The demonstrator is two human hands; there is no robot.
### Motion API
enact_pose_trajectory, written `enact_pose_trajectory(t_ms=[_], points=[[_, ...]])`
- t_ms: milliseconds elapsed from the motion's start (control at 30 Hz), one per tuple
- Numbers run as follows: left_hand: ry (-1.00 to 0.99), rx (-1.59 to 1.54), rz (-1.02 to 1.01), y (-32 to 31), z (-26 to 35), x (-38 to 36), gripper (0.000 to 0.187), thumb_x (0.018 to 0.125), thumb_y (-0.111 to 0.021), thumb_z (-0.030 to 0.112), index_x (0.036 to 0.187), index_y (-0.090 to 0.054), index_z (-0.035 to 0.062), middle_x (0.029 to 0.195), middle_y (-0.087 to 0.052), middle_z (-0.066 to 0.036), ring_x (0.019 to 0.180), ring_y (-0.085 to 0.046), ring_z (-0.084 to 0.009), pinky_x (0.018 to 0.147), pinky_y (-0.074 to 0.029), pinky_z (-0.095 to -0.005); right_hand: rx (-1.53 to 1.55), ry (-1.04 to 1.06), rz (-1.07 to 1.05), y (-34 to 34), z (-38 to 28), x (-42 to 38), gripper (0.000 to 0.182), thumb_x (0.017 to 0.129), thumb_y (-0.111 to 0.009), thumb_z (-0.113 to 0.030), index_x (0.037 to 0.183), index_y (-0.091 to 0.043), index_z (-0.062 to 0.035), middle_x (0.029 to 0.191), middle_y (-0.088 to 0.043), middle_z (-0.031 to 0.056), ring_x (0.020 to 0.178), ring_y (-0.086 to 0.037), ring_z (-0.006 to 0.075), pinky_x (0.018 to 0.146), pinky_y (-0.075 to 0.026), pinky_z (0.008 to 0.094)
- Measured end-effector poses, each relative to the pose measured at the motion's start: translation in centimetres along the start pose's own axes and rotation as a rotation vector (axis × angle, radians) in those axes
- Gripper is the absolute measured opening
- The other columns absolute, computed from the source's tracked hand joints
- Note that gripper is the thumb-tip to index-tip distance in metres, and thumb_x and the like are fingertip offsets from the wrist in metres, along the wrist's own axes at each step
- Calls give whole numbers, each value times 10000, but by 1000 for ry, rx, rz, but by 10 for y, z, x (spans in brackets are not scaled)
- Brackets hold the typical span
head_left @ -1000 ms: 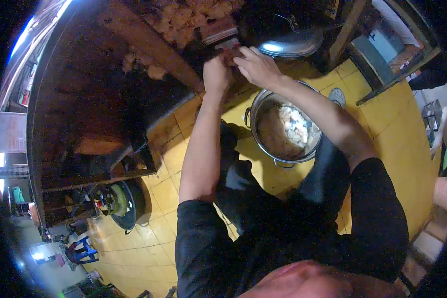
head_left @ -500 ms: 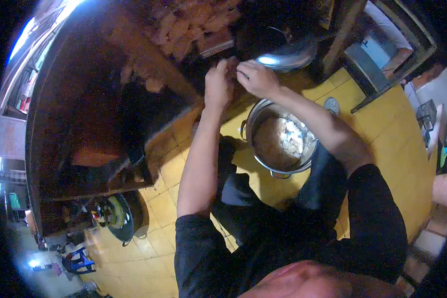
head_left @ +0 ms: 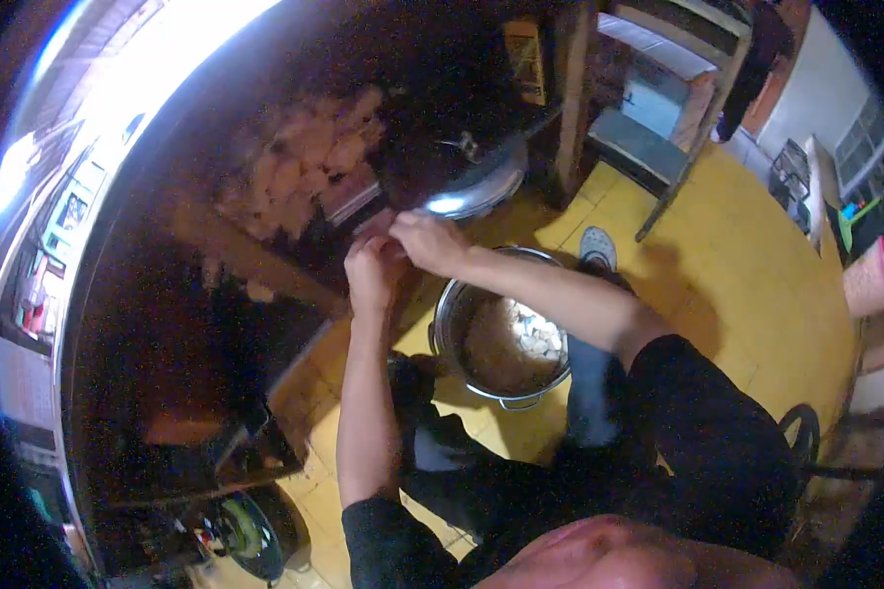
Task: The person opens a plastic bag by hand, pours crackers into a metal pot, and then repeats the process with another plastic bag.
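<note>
My left hand [head_left: 368, 279] and my right hand [head_left: 430, 242] meet in front of a dark wooden structure, their fingers closed together. Whatever they pinch is dim and blurred; I cannot make it out. Below my right forearm a large metal pot [head_left: 445, 339] stands on the floor between my legs. Inside it are a brownish content and a heap of pale chopped pieces [head_left: 538, 336] in bright light. Neither hand touches the pot. Just beyond my hands lies a shiny rounded metal vessel or lid [head_left: 483, 196], partly in shadow.
Brown rough chunks [head_left: 314, 162] are piled behind my hands. A blue-grey wooden step [head_left: 638, 147] stands at upper right, with another person's dark-clothed leg [head_left: 751, 83] beyond. A dark basin with green things [head_left: 252, 538] sits at lower left. Yellow tiles [head_left: 746, 294] cover the floor.
The view has turned, so the pot and my hands appear further left and lower. Another person's leg has come into sight at upper right. My hands stay together.
</note>
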State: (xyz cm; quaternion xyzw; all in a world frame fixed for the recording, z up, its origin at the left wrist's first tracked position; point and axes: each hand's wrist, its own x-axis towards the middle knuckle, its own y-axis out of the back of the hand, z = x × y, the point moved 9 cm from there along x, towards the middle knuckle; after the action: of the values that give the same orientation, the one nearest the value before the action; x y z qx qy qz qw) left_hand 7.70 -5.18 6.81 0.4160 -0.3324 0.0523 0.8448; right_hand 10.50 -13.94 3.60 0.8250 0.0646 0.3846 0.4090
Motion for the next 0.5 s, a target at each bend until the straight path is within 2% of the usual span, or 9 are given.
enact_pose_trajectory(t_ms=[100,167,233,300,400,500], points=[[25,56,9,-7,-18,-3,151,678,-643,4,828,-664,-10,949,-654,-215,895,-636,-351,808,-502,-404,-56,-8,2,3,-3,-5,160,763,-520,-78,869,-639,-83,964,-583,103,945,-574,304,812,-507,408],[46,101,-7,-3,-8,-4,158,669,-644,-5,826,-663,-10,957,-653,-212,909,-635,-346,809,-501,-401,-73,-29,-27,-1,0,-6,100,765,-563,-89,837,-631,-75,959,-578,83,950,-567,282,782,-499,397],[150,61,-150,-2,3,-2,175,674,-600,-50,834,-661,-12,991,-648,-204,951,-624,-342,821,-495,-394,-82,-37,-60,-3,2,-5,91,769,-566,-86,833,-630,-76,958,-579,81,949,-568,279,781,-499,400],[106,31,-128,-11,-9,-4,190,674,-587,-65,842,-660,-14,1011,-644,-200,966,-618,-341,832,-493,-394,-39,-27,18,3,2,-5,74,790,-561,-84,822,-628,-77,947,-578,78,943,-566,284,781,-499,403],[79,-7,-91,-22,-23,-10,203,674,-579,-77,852,-658,-19,1027,-641,-199,979,-613,-344,852,-490,-397,47,-102,-43,-5,13,-3,79,809,-548,-78,825,-624,-73,939,-583,77,941,-565,295,792,-493,411],[45,1,-64,-23,-27,-11,193,676,-591,-66,852,-657,-23,1017,-641,-204,967,-614,-349,861,-490,-403,71,-57,-20,-1,10,-7,81,806,-545,-75,810,-626,-74,912,-583,87,917,-569,299,781,-488,415]])
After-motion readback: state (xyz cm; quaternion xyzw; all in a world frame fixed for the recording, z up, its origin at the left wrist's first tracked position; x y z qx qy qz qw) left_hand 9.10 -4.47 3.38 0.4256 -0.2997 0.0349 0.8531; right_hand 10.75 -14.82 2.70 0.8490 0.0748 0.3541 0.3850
